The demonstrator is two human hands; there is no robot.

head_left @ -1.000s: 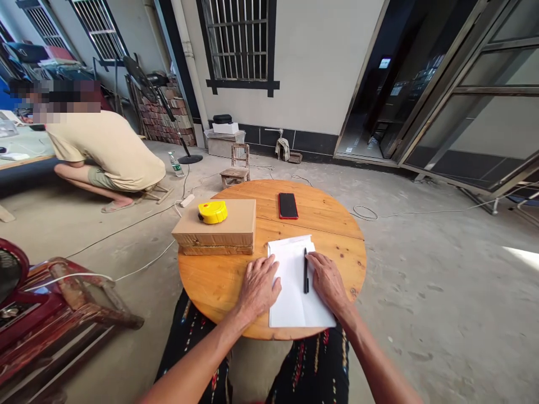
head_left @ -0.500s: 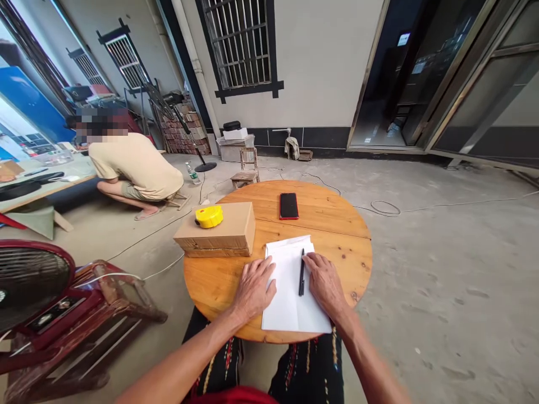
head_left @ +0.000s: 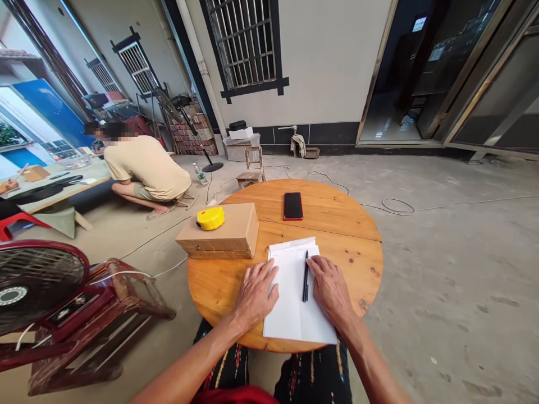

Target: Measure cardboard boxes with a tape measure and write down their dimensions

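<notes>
- A black pen [head_left: 305,280] is lying on white paper [head_left: 287,314] between the person's two hands, much nearer the right hand [head_left: 332,285] than the left hand [head_left: 256,289].
- The pen's long axis is running away from the person's body, nearly in line with the long sides of the paper.
- Seen from the right hand, the pen is lying just to the left, its far end beside the thumb and index finger; whether the skin is touching the barrel is hard to tell from this height.
- The right hand is resting palm down over the paper's right edge, fingers relaxed and slightly bent, gripping nothing.
- The left hand is resting palm down at the paper's left edge, fingers loosely extended and thumb pointing inward; it too is holding nothing.
- The paper is lying close to the near rim of a round wooden worktop [head_left: 345,224].
- Farther away, a dark phone [head_left: 293,206] with a red edge is lying flat; beyond the left hand, a cardboard box [head_left: 240,224] is carrying a yellow tape measure [head_left: 211,218].
</notes>
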